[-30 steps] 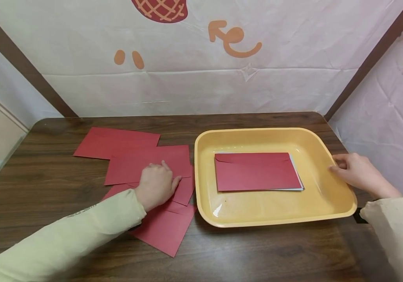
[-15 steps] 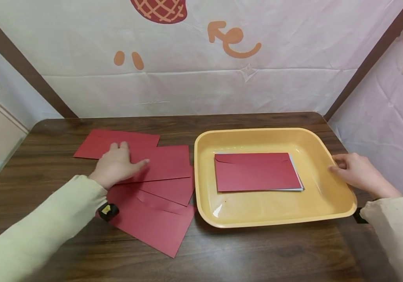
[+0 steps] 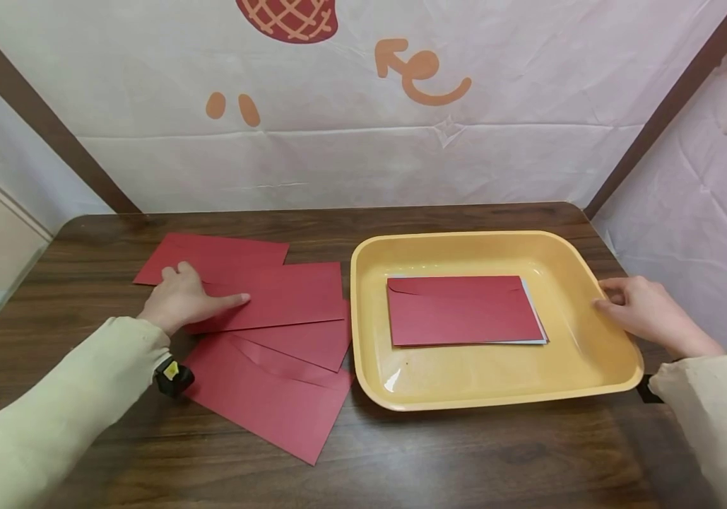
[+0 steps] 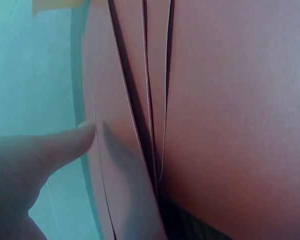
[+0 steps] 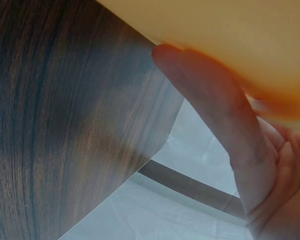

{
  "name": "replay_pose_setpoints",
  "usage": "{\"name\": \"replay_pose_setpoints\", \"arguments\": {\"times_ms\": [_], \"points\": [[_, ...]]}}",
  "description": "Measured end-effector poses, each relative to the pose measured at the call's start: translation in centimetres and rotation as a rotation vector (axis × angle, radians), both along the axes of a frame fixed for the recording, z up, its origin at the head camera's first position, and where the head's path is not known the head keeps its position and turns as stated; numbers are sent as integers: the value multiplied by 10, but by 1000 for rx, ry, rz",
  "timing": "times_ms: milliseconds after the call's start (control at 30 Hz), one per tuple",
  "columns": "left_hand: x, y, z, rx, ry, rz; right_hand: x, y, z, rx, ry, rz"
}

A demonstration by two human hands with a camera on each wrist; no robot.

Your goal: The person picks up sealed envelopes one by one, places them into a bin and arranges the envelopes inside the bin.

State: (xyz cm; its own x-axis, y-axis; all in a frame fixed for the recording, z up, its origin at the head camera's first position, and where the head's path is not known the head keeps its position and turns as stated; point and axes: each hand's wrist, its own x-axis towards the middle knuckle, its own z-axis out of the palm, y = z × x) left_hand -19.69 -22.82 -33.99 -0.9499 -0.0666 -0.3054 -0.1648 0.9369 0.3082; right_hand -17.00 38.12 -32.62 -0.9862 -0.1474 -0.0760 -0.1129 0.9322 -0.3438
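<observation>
Several red envelopes lie fanned out and overlapping on the left half of the table. My left hand [image 3: 181, 297] is over the left end of the middle envelope [image 3: 293, 290], thumb stretched to the right and fingers pointing at the back envelope [image 3: 229, 247]. In the left wrist view the straight thumb [image 4: 55, 150] casts a shadow on the envelopes. Below the middle one lie a partly covered envelope [image 3: 315, 341] and a front envelope [image 3: 280, 410]. At the right, my right hand [image 3: 655, 318] grips the rim of a yellow tray [image 3: 465, 385] between thumb and fingers.
Inside the tray a red envelope [image 3: 465, 311] rests on a stack, with a pale edge showing beneath it. The dark wooden table [image 3: 433, 459] ends at a white printed curtain [image 3: 338, 170] behind.
My left hand has moved left from the right part of the envelopes to their left end, its fingers now spread. The front envelope shows more fully. The right hand stays on the tray.
</observation>
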Motion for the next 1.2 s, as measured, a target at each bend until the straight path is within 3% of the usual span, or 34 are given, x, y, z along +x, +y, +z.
{"name": "replay_pose_setpoints", "arguments": {"times_ms": [200,600,867,1067,1200], "points": [[-4,0,-2,7,-44,39,-1,-1,1,0,-5,-3],[-6,2,-6,11,-55,70,-1,-1,0,-5,-9,1],[-8,-4,-3,50,17,45,-1,0,0,-14,-9,-1],[-9,-7,-1,96,-9,67,0,0,0,-12,-9,-3],[-7,-8,-2,138,23,63,0,0,-1,-9,-4,0]]}}
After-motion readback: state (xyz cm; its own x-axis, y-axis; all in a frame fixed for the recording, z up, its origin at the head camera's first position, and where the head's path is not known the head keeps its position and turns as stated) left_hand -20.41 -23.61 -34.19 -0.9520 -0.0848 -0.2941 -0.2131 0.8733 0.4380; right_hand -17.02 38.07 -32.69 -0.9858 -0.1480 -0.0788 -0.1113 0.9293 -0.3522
